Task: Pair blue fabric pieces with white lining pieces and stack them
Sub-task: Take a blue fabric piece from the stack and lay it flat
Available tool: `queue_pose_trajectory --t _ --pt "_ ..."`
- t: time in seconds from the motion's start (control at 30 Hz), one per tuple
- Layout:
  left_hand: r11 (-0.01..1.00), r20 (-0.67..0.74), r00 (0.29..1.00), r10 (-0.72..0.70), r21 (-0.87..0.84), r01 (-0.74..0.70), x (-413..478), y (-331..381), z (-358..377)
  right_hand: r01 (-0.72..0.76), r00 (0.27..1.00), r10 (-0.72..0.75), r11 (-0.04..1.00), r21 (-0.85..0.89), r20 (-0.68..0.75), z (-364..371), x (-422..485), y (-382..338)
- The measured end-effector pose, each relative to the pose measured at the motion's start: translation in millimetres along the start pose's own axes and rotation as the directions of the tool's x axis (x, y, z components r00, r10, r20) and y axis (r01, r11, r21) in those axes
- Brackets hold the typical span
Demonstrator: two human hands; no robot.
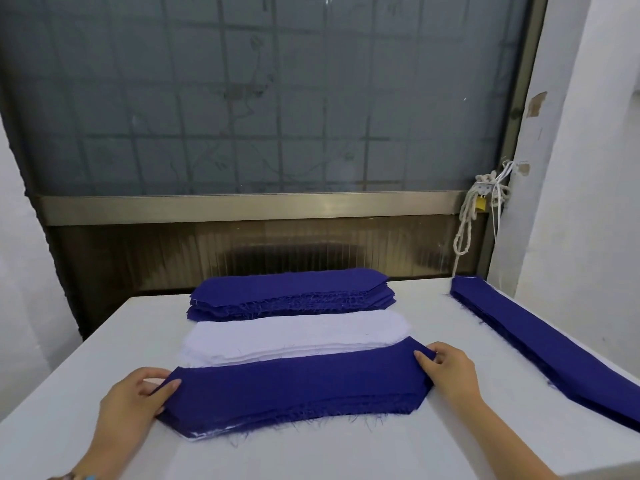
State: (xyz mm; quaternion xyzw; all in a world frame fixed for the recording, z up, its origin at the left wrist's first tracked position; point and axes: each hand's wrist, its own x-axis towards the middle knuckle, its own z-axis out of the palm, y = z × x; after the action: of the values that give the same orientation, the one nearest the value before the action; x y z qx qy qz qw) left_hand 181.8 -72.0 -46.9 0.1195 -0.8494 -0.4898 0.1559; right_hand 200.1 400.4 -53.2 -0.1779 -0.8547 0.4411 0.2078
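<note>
**Squaring a blue piece on the near pile**

I have the left hand (138, 393) pinching the left end of the top blue piece (294, 382) and the right hand (448, 372) pinching its right end. The cloth lies flat on the paired pile (214, 435) by the near edge of the table (86, 358).

I judge this the laying-down step. Next I should square the ends, let go, then reach for the white lining pile (294, 336) just behind.

A blue pile (291, 291) sits near the far edge and blue strips (540, 341) lie along the right edge. Neither seems in my way.
</note>
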Motion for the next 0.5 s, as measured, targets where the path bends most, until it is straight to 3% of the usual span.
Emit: queue_pose_trajectory --t 0.5 --pt "0.980 -0.042 0.991 0.127 0.158 -0.118 -5.6 -5.3 8.7 0.046 0.999 -0.049 0.988 -0.149 -0.015 6.9 -8.5 -2.1"
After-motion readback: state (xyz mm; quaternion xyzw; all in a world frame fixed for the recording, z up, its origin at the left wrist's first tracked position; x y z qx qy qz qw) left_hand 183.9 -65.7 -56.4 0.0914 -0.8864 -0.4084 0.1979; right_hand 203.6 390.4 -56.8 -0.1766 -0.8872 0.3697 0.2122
